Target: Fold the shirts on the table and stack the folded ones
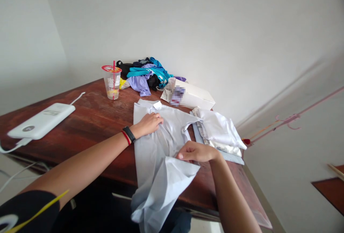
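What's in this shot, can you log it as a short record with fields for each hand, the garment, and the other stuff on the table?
left hand: pressing flat on the pale shirt near its collar
right hand: pinching a fold at the shirt's edge
pale shirt: spread on the wooden table, lower part hanging over the front edge
folded whites: stacked right of the shirt
behind: plastic cup, clothes pile, white box
left side: power bank

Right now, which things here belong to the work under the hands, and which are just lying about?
In hand: pale shirt under left hand and right hand; folded white clothes beside it.
Lying about: power bank, plastic cup, coloured clothes heap, white box.
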### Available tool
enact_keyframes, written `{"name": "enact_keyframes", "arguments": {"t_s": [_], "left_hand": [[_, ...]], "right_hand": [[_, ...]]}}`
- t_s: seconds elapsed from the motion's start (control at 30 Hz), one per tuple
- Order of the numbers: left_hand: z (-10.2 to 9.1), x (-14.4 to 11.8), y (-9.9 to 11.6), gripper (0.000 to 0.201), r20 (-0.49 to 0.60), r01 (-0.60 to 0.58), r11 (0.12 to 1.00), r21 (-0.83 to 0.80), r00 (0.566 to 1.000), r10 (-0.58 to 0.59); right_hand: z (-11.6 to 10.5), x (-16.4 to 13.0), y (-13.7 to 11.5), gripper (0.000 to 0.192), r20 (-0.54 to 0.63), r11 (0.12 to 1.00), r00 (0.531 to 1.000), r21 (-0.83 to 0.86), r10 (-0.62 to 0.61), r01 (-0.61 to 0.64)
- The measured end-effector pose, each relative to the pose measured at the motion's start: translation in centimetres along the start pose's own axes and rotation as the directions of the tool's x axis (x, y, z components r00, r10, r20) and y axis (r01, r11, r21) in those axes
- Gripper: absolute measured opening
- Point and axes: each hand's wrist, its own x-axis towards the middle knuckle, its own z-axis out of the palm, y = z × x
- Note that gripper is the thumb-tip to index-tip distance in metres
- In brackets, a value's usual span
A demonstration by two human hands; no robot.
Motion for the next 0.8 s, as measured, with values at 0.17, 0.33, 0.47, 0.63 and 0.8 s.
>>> {"name": "enact_keyframes", "arguments": {"t_s": [0.17,0.33,0.47,0.63,0.8], "left_hand": [[0.3,0.2,-1.5,0.029,-0.040,0.068,0.998,0.014,0.997,-0.067],[0.2,0.2,-1.9,0.027,-0.038,0.080,0.997,0.014,0.996,-0.079],[0.1,0.1,-1.1,0.027,-0.011,-0.002,0.999,-0.034,1.000,0.002],[0.4,0.0,0.5,0.033,0.029,-0.116,0.979,-0.166,0.992,0.123],[-0.1,-0.1,1.5,0.026,0.066,-0.131,0.961,-0.244,0.986,0.152]], "right_hand": [[-0.4,-1.3,-0.2,0.055,0.320,0.953,0.935,0.203,0.154,-0.227],[0.3,0.1,-0.3,0.056,0.203,0.934,0.979,0.353,-0.015,-0.059],[0.3,2.2,0.8,0.052,-0.237,0.935,0.968,0.318,-0.086,0.160],[-0.7,4.0,3.4,0.036,-0.667,0.998,0.745,0.031,-0.016,0.049],[-2.0,3.8,5.1,0.027,-0.874,0.946,0.484,-0.113,0.050,-0.302]]}}
